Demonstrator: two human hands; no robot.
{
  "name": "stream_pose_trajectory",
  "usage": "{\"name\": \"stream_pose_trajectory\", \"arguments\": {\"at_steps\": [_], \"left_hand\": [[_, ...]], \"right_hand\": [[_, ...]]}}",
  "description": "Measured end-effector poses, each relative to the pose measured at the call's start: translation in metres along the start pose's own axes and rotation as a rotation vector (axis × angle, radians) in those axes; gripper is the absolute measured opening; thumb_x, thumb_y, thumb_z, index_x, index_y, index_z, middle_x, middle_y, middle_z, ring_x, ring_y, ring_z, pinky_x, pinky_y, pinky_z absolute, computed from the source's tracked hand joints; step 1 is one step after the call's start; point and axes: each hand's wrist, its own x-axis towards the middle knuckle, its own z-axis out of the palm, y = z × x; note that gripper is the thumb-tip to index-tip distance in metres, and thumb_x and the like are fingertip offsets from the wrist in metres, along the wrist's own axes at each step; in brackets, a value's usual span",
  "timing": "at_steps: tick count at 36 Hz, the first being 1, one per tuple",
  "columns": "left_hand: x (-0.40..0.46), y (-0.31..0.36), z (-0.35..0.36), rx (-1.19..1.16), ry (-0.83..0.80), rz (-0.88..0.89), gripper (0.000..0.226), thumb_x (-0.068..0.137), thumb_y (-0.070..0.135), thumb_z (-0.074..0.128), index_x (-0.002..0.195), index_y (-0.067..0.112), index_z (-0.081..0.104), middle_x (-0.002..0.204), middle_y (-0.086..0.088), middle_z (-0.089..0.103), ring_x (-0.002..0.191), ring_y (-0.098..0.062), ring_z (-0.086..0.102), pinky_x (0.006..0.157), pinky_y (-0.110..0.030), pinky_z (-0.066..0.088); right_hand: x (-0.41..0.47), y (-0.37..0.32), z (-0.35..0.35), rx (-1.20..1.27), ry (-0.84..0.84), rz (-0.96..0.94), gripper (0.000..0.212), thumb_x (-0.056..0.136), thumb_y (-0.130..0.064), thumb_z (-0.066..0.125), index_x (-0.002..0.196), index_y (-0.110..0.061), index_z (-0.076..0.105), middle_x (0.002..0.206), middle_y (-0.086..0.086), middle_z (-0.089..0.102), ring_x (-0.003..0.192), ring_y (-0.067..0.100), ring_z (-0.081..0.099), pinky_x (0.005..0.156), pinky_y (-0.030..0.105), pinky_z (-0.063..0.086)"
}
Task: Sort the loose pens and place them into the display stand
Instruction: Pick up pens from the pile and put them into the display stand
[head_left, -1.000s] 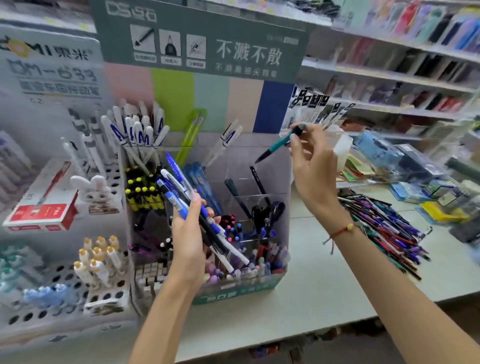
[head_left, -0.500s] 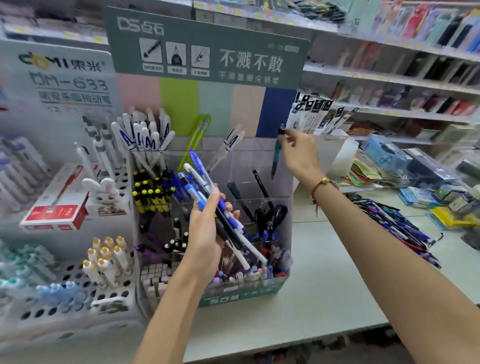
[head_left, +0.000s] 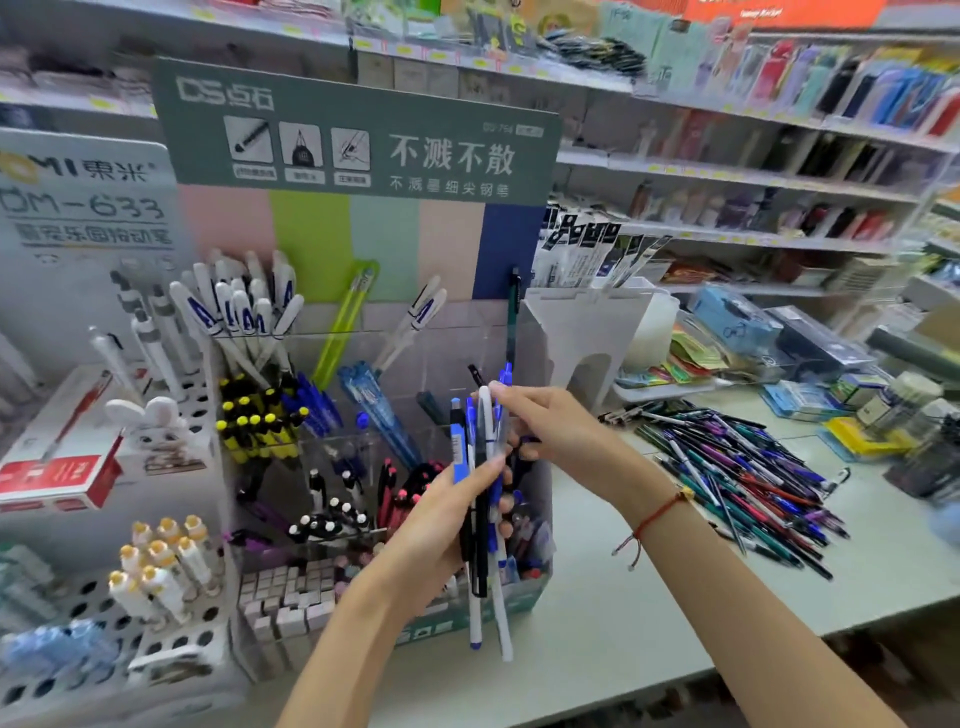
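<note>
The bundle of pens (head_left: 485, 499), light, stiff and smooth enough to slide apart, stood upright in the left hand (head_left: 441, 525), fingers wrapped around its middle in front of the display stand (head_left: 363, 332); each looked best pinched near its top. The right hand (head_left: 545, 426) pinched at the bundle's upper ends, though which pen it held was hidden, and the loose pile (head_left: 737, 478) toward the counter's (head_left: 623, 613) right edge was blurred

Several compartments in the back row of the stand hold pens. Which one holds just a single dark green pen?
The far-right back compartment, before the navy panel: one dark green pen stands there alone, upright. The other back compartments hold white pens, lime pens or two white pens.
</note>
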Motion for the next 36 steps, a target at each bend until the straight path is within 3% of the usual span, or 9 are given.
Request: {"name": "stream_pose_trajectory", "arguments": {"at_steps": [7, 13, 17, 20, 23, 26, 28, 31, 36], "left_hand": [[0.007, 0.0, 0.001, 0.014, 0.246, 0.029, 0.021, 0.097, 0.03, 0.052, 0.093, 0.01, 0.06, 0.058, -0.001, 0.056, 0.048, -0.011, 0.052, 0.051, -0.023, 0.046], [-0.006, 0.004, -0.04, 0.151, 0.473, 0.201, 0.016, 0.096, 0.035, 0.052, 0.093, 0.019, 0.054, 0.064, 0.0, 0.052, 0.055, -0.014, 0.049, 0.056, -0.028, 0.044], [-0.02, 0.003, -0.054, -0.053, 0.35, 0.138, 0.02, 0.095, 0.031, 0.054, 0.084, 0.015, 0.053, 0.057, 0.005, 0.044, 0.044, -0.009, 0.041, 0.049, -0.027, 0.037], [-0.028, 0.001, -0.052, -0.022, 0.257, 0.097, 0.022, 0.098, 0.031, 0.047, 0.099, 0.011, 0.057, 0.057, 0.005, 0.042, 0.043, -0.008, 0.036, 0.042, -0.023, 0.036], [-0.033, 0.0, -0.052, 0.024, 0.211, 0.086, 0.027, 0.097, 0.036, 0.046, 0.1, 0.012, 0.06, 0.055, 0.005, 0.042, 0.044, -0.01, 0.037, 0.05, -0.03, 0.037], [-0.038, 0.0, -0.057, 0.027, 0.286, 0.081, 0.029, 0.094, 0.041, 0.052, 0.099, 0.015, 0.064, 0.056, 0.002, 0.047, 0.052, -0.017, 0.044, 0.058, -0.037, 0.047], [-0.039, 0.0, -0.069, 0.03, 0.418, 0.147, 0.029, 0.092, 0.043, 0.055, 0.1, 0.017, 0.065, 0.059, 0.002, 0.047, 0.057, -0.018, 0.046, 0.054, -0.03, 0.049], [-0.046, 0.001, -0.09, -0.016, 0.618, 0.27, 0.024, 0.091, 0.044, 0.056, 0.092, 0.021, 0.062, 0.063, 0.005, 0.049, 0.064, -0.016, 0.047, 0.071, -0.032, 0.042], [-0.061, 0.006, -0.109, -0.076, 0.629, 0.326, 0.018, 0.095, 0.036, 0.053, 0.084, 0.023, 0.058, 0.055, 0.011, 0.05, 0.052, -0.008, 0.046, 0.056, -0.027, 0.043]], "right_hand": [[-0.015, 0.001, -0.012, 0.223, 0.168, -0.097, 0.026, 0.096, -0.025, 0.055, 0.111, -0.007, 0.068, 0.059, -0.006, 0.056, 0.056, 0.004, 0.051, 0.055, 0.014, 0.044], [-0.027, 0.014, -0.016, 0.478, 0.457, -0.189, 0.022, 0.101, -0.022, 0.045, 0.094, -0.014, 0.064, 0.073, 0.0, 0.066, 0.06, 0.007, 0.064, 0.06, 0.017, 0.054], [-0.029, 0.011, -0.002, 0.583, 0.346, -0.011, 0.023, 0.101, -0.01, 0.036, 0.088, -0.009, 0.055, 0.075, 0.011, 0.061, 0.041, 0.011, 0.056, 0.041, 0.017, 0.044], [-0.021, -0.001, 0.019, 0.405, 0.186, 0.105, 0.02, 0.096, -0.006, 0.033, 0.086, -0.009, 0.05, 0.068, 0.012, 0.055, 0.03, 0.012, 0.044, 0.033, 0.017, 0.031], [-0.016, -0.014, 0.041, 0.191, 0.007, 0.121, 0.018, 0.099, -0.009, 0.039, 0.09, -0.011, 0.054, 0.069, 0.009, 0.056, 0.036, 0.011, 0.045, 0.036, 0.018, 0.034], [-0.01, -0.019, 0.055, 0.129, -0.028, -0.07, 0.015, 0.102, -0.013, 0.042, 0.11, -0.009, 0.053, 0.077, 0.006, 0.061, 0.042, 0.007, 0.049, 0.042, 0.016, 0.041], [-0.008, -0.022, 0.061, 0.19, 0.083, -0.228, 0.015, 0.103, -0.013, 0.041, 0.116, -0.01, 0.047, 0.081, 0.005, 0.065, 0.048, 0.006, 0.052, 0.047, 0.016, 0.044], [-0.007, -0.027, 0.071, 0.21, 0.283, -0.448, 0.013, 0.103, -0.014, 0.039, 0.116, -0.014, 0.037, 0.092, 0.001, 0.068, 0.063, 0.008, 0.054, 0.06, 0.018, 0.049], [0.01, -0.029, 0.102, -0.019, 0.341, -0.69, 0.009, 0.103, -0.011, 0.039, 0.108, -0.018, 0.036, 0.1, 0.003, 0.067, 0.071, 0.008, 0.06, 0.072, 0.03, 0.054]]}}
